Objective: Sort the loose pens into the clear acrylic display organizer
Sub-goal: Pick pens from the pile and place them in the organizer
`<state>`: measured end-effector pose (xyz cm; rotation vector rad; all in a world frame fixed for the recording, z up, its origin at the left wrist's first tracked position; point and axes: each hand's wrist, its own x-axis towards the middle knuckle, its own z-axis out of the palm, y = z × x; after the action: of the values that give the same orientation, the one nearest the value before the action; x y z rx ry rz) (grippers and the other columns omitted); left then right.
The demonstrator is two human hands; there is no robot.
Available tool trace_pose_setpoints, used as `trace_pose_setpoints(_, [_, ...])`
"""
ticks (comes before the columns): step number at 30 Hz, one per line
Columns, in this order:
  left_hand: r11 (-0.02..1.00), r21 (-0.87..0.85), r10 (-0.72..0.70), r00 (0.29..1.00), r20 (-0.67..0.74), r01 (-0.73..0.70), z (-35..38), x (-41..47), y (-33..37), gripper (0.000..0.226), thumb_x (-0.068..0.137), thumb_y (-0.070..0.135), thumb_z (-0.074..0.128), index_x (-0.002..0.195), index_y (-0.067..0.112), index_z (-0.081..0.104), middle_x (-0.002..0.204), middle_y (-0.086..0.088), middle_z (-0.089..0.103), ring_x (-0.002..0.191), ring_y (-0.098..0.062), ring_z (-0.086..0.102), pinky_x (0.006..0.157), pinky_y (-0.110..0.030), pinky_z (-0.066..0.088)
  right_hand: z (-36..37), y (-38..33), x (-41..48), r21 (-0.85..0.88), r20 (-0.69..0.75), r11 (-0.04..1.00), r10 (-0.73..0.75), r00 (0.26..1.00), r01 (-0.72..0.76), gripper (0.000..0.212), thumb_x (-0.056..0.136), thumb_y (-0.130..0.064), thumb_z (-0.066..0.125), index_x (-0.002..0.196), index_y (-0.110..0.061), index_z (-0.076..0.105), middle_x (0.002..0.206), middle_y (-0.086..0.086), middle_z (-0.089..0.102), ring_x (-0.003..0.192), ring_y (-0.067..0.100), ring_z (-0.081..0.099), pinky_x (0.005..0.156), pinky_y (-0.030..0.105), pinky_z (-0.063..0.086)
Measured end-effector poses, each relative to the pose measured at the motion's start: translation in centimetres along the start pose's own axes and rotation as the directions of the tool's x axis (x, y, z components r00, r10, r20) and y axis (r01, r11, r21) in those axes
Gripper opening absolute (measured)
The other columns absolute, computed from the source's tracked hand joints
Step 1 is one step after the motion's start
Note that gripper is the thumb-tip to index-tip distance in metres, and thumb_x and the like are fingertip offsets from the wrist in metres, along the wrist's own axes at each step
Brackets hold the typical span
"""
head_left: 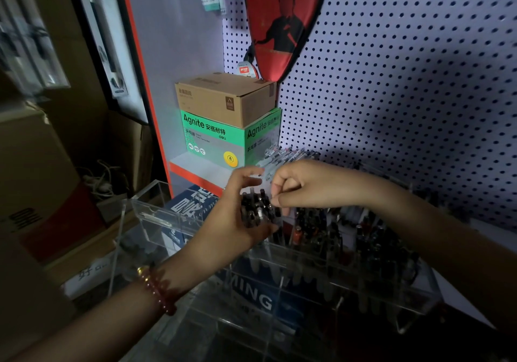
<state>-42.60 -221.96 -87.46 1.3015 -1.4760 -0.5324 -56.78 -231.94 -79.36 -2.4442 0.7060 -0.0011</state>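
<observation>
A bundle of dark pens (258, 212) stood upright just above the clear organizer's (156, 216) left end, the left hand (237, 223) wrapping its grip round them. The right hand's (298, 185) curled grip pinched one pen (273, 207) at the bundle's edge. More pens (335, 234) filled the compartments to the right. Behind stood a green box (212, 138) and a pegboard (391, 82).

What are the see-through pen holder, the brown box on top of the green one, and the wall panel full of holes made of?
The pen holder looks like clear rigid plastic, probably acrylic: glossy, with print showing through its walls. The brown box is matte cardboard, with folded flaps. The wall panel is pale pegboard with regular holes; painted metal or hardboard, I cannot tell.
</observation>
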Motion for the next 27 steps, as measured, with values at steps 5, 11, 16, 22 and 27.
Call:
trace_pose_setpoints(5, [0.998,0.045,-0.033,0.999,-0.003,0.033,0.6,0.2,0.1,0.068,0.064,0.004,0.084,0.116,0.02,0.045,0.099,0.009,0.064,0.086,0.006,0.061,0.075,-0.009,0.044,0.1,0.1,0.0,-0.064,0.048,0.997,0.045,0.998,-0.042,0.013,0.094,-0.022,0.055,0.106,-0.023,0.055,0.091,-0.006,0.073,0.056,-0.013,0.054,0.055,0.007,0.038])
trace_pose_setpoints(11, [0.998,0.058,-0.022,0.997,-0.074,0.026,0.8,0.5,0.4,0.05,0.069,0.003,0.081,0.102,0.024,0.051,0.09,0.01,0.063,0.079,0.004,0.061,0.071,-0.011,0.046,0.2,0.3,0.3,-0.053,0.1,0.998,0.032,0.994,-0.027,0.016,0.094,-0.016,0.053,0.109,-0.02,0.053,0.102,-0.001,0.072,0.057,-0.007,0.052,0.055,0.01,0.038])
trace_pose_setpoints(16, [0.974,0.219,-0.046,0.997,-0.058,0.058,-0.1,1.0,0.8,0.052,0.059,0.017,0.088,0.092,0.037,0.053,0.1,0.016,0.053,0.09,0.015,0.05,0.07,-0.002,0.037,-0.6,1.1,0.5,0.039,0.112,0.999,0.025,0.993,-0.03,0.018,0.095,-0.009,0.047,0.096,-0.024,0.057,0.092,-0.008,0.07,0.087,0.011,0.065,0.088,0.031,0.049])
trace_pose_setpoints(22, [0.984,0.022,-0.175,0.985,-0.002,0.175,-2.1,2.1,2.3,0.021,0.08,0.032,0.072,0.097,0.023,0.062,0.101,0.008,0.064,0.097,-0.006,0.061,0.084,-0.027,0.049,-4.3,4.5,1.7,-0.027,-0.106,0.997,0.071,0.992,-0.074,0.022,0.096,-0.007,0.047,0.092,-0.024,0.059,0.084,-0.008,0.067,0.073,0.0,0.061,0.069,0.014,0.046])
trace_pose_setpoints(27, [0.988,-0.063,-0.148,0.983,-0.11,0.141,-3.3,3.6,2.3,0.009,0.091,0.014,0.058,0.087,0.012,0.066,0.091,0.0,0.068,0.088,-0.003,0.061,0.075,-0.008,0.045,-4.8,9.1,6.4,-0.232,-0.153,0.967,0.069,0.986,-0.104,0.028,0.095,-0.013,0.053,0.121,-0.021,0.057,0.11,-0.001,0.062,0.091,0.012,0.059,0.079,0.025,0.047])
